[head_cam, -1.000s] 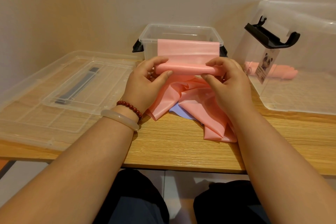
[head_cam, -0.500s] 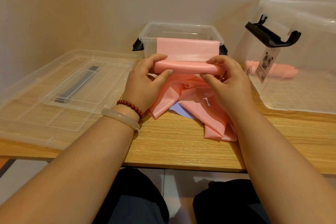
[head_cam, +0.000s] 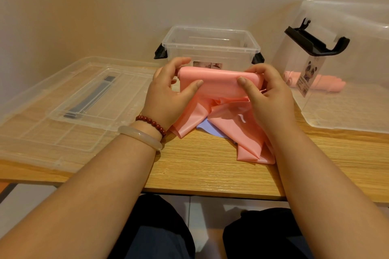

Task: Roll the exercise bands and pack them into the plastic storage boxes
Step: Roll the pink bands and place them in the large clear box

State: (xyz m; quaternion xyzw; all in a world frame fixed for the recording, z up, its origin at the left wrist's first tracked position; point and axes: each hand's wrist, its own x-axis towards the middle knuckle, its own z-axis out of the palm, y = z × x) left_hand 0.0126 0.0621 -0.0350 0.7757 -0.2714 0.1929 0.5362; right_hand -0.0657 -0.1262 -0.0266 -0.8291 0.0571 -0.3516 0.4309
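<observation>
A pink exercise band [head_cam: 219,82] is partly rolled into a tube held above the wooden table [head_cam: 200,170]. My left hand [head_cam: 168,94] grips its left end and my right hand [head_cam: 267,94] grips its right end, thumbs pressed on the front. The loose tail [head_cam: 248,136] hangs crumpled onto the table over a pale purple band [head_cam: 207,128]. Behind the roll stands a small clear storage box [head_cam: 210,46] with black latches. A larger clear box [head_cam: 345,82] lies on its side at the right with rolled pink bands [head_cam: 324,84] inside.
Two clear lids [head_cam: 69,107] lie stacked on the table's left, one with a dark handle. A black handle [head_cam: 315,42] sticks out of the right box. Walls close off the back and left. My knees show below the table's front edge.
The flap that stood up in front of the small box has been wound onto the roll. The roll is thicker, and both thumbs now press on its front.
</observation>
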